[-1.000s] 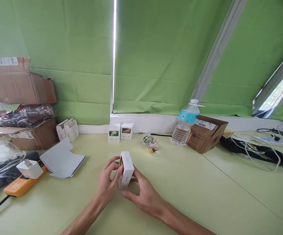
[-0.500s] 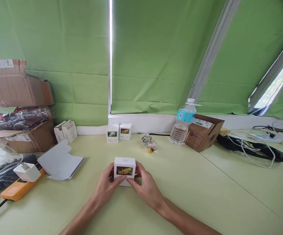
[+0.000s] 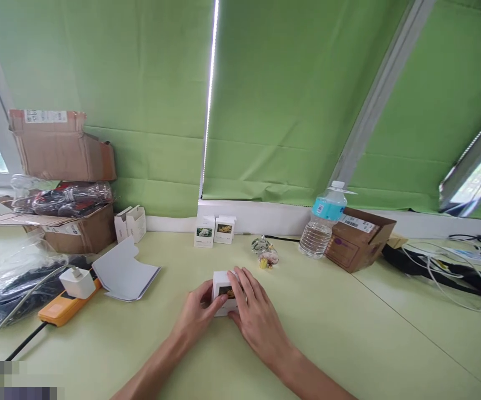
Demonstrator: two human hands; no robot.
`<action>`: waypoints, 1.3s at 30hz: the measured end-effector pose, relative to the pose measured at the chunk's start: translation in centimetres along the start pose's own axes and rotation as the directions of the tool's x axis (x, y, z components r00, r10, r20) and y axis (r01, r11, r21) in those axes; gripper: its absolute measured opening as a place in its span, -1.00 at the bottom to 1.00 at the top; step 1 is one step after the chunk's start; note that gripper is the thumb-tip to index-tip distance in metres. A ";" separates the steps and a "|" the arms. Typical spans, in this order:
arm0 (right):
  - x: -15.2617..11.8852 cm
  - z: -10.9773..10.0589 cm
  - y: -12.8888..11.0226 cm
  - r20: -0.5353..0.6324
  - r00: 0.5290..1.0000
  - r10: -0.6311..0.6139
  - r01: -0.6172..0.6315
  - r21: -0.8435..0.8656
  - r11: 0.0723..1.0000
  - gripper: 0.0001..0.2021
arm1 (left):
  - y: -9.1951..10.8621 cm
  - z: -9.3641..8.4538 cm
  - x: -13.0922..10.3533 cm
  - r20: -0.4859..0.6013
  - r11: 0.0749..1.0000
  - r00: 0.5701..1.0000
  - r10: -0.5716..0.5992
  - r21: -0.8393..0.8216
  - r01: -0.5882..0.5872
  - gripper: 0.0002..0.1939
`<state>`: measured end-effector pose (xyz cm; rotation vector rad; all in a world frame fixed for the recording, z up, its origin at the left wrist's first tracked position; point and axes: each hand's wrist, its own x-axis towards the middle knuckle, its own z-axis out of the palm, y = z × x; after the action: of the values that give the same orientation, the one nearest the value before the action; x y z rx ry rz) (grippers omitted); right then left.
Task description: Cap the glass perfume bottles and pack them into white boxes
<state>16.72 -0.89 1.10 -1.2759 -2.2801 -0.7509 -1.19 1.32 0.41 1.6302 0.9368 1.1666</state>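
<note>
Both hands on a small white box

The left hand (image 3: 199, 311) and right hand (image 3: 257, 316) clasp the flower-printed box (image 3: 223, 287) on the desk (image 3: 349, 333).

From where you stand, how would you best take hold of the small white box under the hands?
Probably by its two short side walls, coming down from above. The small white box sits flat on the table, picture face toward the camera; the left hand is at its left side and the right hand lies over its top and right, so both sides seem reachable.
</note>
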 end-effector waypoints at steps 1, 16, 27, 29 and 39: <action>0.1 0.1 0.1 0.002 1.000 0.002 -0.002 -0.011 1.000 -0.31 | 0.0 0.0 0.0 0.000 1.000 1.000 -0.004 0.007 0.004 -0.66; 5.8 5.0 3.1 0.053 0.993 0.103 -0.090 -0.208 0.974 -0.31 | -1.4 0.1 -0.3 -0.132 0.951 0.990 -0.043 0.298 0.081 -0.56; 12.0 10.6 6.8 0.087 0.975 0.205 -0.175 -0.267 0.948 -0.20 | -0.7 -0.2 -0.2 -0.081 0.915 0.994 -0.080 0.390 0.105 -0.74; 12.7 11.2 7.2 0.086 0.975 0.206 -0.176 -0.267 0.947 -0.21 | -0.8 -0.2 0.0 -0.078 0.912 0.994 -0.080 0.398 0.105 -0.75; 15.1 13.6 8.4 0.076 0.964 0.253 -0.235 -0.189 0.953 -0.28 | -1.4 -0.3 1.0 -0.096 0.920 0.991 -0.090 0.373 0.120 -0.80</action>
<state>15.26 21.02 1.74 -1.6775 -2.1127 -0.8322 -1.28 2.75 -0.56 1.8186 1.3493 1.0234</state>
